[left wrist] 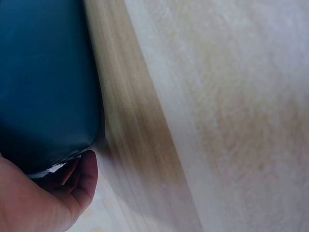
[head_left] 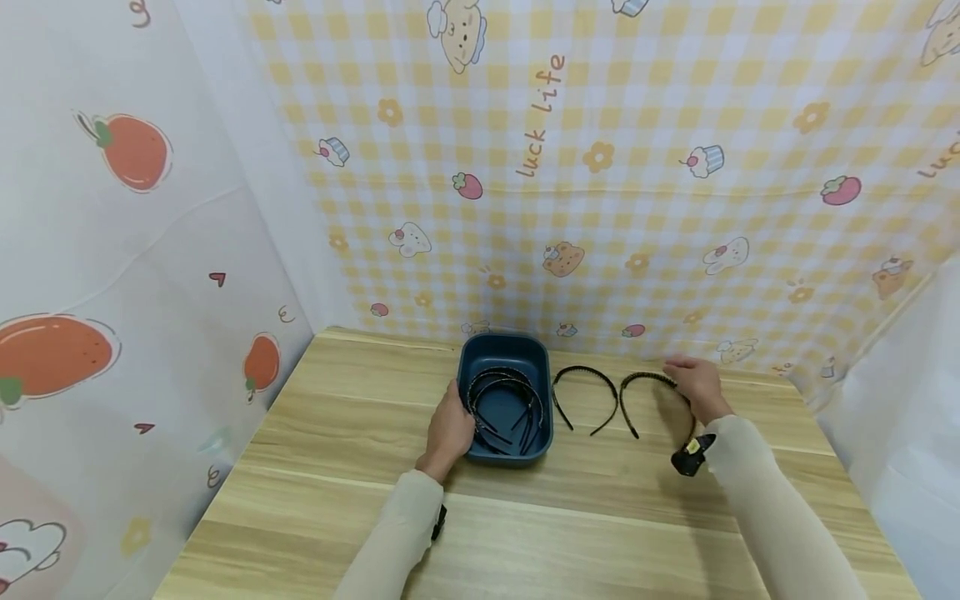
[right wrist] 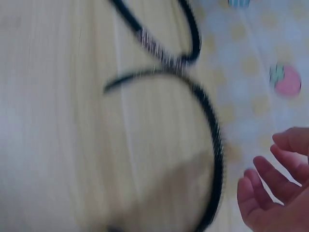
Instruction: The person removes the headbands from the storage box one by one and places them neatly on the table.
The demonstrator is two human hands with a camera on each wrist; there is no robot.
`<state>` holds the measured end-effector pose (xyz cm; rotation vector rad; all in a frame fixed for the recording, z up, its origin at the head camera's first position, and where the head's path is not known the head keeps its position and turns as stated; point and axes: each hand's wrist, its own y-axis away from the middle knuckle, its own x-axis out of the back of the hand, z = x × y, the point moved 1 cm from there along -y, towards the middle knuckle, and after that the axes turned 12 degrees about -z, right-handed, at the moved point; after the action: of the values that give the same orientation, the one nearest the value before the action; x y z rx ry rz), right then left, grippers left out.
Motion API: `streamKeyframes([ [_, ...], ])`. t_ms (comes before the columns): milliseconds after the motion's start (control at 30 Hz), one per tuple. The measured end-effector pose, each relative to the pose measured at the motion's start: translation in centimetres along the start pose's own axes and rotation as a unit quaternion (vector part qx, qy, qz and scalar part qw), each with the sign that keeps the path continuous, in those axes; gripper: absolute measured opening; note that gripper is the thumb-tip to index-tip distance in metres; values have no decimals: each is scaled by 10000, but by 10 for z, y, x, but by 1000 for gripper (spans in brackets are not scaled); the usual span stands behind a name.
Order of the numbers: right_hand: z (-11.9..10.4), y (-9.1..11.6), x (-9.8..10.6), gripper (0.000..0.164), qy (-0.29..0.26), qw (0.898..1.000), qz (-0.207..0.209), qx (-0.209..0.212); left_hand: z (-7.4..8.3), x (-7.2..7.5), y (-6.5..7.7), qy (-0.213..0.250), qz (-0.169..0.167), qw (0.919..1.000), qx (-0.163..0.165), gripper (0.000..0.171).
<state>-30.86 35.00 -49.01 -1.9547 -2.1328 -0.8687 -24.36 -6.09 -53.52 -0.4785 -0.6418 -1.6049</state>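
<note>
Seen from above, a person in pale long sleeves sits at a light wooden table (head_left: pixel 337 467) set against a wall covered in yellow checked cloth (head_left: pixel 637 167) printed with small cartoon animals, strawberries and cupcakes. Near the far edge of the table, about in the middle, stands a dark blue tray (head_left: pixel 504 347), and several thin black headbands (head_left: pixel 504 407) lie stacked inside it. The left hand (head_left: pixel 450 432) rests against the tray's left wall near its front corner, fingers curled around the rim; the left wrist view shows the thumb (left wrist: pixel 83 176) pressed to the tray's blue side (left wrist: pixel 43 82). Just right of the tray, a black headband (head_left: pixel 585 398) lies flat on the wood with its open ends pointing toward the person. Beside it, further right, lies a second black headband (head_left: pixel 654 400), curved the same way. The right hand (head_left: pixel 697 385) hovers over the far right part of this second headband, fingers loosely spread and holding nothing; the right wrist view is blurred, so whether the fingertips (right wrist: pixel 263 186) touch the band is hard to say, though they appear slightly apart from it. A small black device (head_left: pixel 690 457) is strapped at the right wrist.
</note>
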Motion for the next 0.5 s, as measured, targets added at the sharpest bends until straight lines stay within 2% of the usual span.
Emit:
streamKeyframes([
  [133, -21, -3, -22, 53, -440, 9959, -708, 359, 0, 0, 0, 3, -17, 10000, 10, 62],
  [233, -35, -4, -40, 58, -796, 9861, -1331, 592, 0, 0, 0, 2, -22, 10000, 7, 63],
  [400, -59, -4, -69, 63, -1287, 9614, -2286, 832, 1, 0, 1, 11, -14, 10000, -28, 63],
  [500, -74, -4, -87, 63, -1476, 9452, -2796, 821, 0, 1, 0, 3, 7, 10000, -15, 63],
])
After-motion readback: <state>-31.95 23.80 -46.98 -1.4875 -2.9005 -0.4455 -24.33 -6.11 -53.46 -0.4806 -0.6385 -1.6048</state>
